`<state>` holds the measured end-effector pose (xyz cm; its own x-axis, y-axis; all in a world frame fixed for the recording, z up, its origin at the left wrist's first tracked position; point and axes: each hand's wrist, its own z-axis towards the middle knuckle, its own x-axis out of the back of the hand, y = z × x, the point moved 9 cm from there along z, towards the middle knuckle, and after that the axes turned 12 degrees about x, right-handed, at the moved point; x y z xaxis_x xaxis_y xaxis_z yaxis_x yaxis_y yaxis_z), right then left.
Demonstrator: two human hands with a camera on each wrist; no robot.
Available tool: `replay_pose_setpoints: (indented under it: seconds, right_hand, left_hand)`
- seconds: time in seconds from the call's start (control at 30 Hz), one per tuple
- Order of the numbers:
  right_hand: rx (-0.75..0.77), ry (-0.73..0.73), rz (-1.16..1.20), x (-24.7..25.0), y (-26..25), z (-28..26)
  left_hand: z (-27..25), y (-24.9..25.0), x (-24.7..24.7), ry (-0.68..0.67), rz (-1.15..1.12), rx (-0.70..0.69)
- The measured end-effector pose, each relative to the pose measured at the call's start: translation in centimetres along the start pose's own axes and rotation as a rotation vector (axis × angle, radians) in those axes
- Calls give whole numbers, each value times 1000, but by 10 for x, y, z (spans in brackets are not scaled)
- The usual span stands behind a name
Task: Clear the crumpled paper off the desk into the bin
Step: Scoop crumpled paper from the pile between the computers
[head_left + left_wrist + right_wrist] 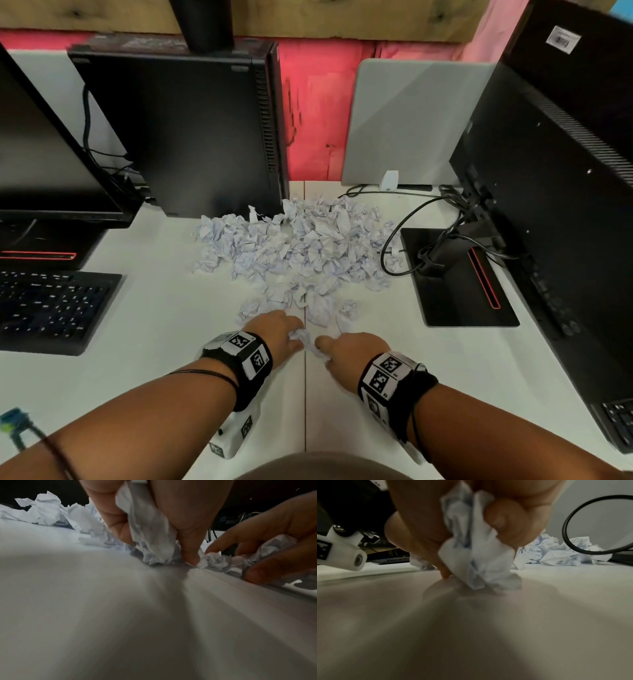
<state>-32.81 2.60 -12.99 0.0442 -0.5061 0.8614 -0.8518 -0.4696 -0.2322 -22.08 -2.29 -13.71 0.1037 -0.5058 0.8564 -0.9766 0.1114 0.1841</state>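
On white desk (154,325), crumpled paper (298,246) between monitors.

1. Left forearm (144,411): bare, no sleeve; thin black cord looped round it just behind the wrist.
2. Left wrist band (245,363): black strap w/ white blocks bearing black square-code markers; white camera housing (233,435) hangs under it, more markers on its side.
3. Right wrist band (394,380): same build, black strap, white marker blocks, thin black cable alongside.
4. Right forearm (496,428): bare.
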Motion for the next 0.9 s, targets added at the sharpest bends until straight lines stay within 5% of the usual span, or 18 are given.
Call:
replay_pose_setpoints:
  seconds: [0.2,0.53,0.9]
  right_hand:
    - [21,26,-3,2,3,0]
    - [-19,327,219,63,-1,8]
    - [141,257,264,82,-98,48]
  left_hand:
    - [-8,-2,1,14,-73,37]
    - [-47,-43,34,187,-413,191]
    - [-93,-149,34,264,-745,394]
